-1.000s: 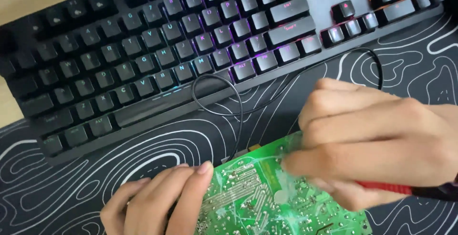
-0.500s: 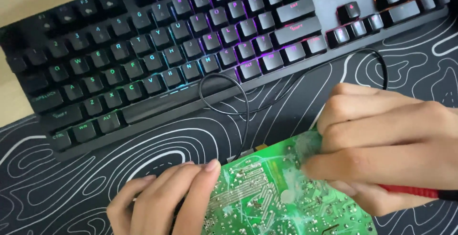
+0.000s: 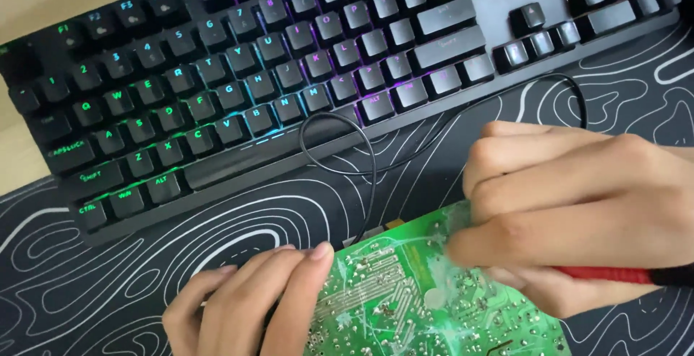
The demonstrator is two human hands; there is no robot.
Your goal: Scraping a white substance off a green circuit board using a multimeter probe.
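A green circuit board lies solder side up on the desk mat at the bottom centre. My left hand rests against its left edge, fingers pressed on the board's corner. My right hand is curled over the board's upper right part and grips a thin red and black tool whose handle sticks out to the right. The tool's tip is hidden under my fingers. A thin black wire loops from the board up toward the keyboard and round behind my right hand.
A black keyboard with coloured backlit keys lies slanted across the upper half. Under everything is a black desk mat with white wavy lines. A strip of pale wooden table shows at the upper left.
The view has shifted slightly, so hands and board sit a little further right and lower. Both hands keep the same hold on the board and the tool.
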